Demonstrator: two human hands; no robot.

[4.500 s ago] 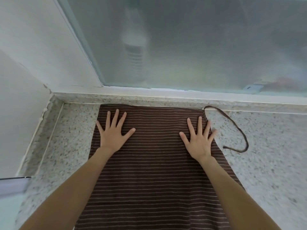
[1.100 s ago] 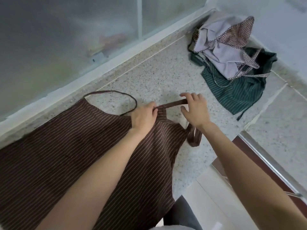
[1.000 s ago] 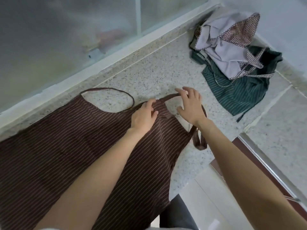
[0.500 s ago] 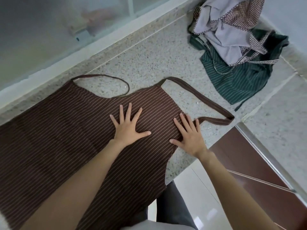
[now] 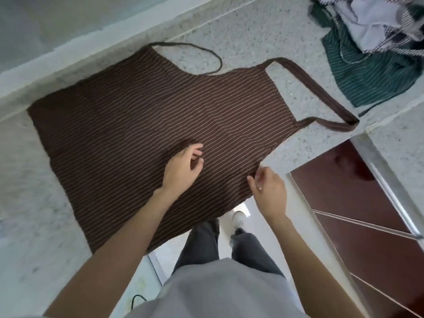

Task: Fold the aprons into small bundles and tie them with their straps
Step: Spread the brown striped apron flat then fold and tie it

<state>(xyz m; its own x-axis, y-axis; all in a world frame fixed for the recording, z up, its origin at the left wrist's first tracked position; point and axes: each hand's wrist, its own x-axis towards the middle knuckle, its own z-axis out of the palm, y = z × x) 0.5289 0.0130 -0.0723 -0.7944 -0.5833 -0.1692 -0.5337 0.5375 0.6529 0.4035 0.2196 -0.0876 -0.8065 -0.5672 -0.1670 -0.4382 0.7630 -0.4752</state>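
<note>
Speckled stone counter (image 5: 252, 31) under flat, pinstriped brown apron (image 5: 137, 115)

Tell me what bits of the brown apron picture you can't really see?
- Right hand, head view: at the brown apron near edge; motion blur hides whether its fingers pinch the cloth.
- Left hand: fingers curled over the apron, blurred; whether they grip cloth is unclear.
- Apron's near waist strap: not visible; the arms and hanging cloth may cover it.
- Green apron and pale apron: cut off by the top and right edges.
</note>
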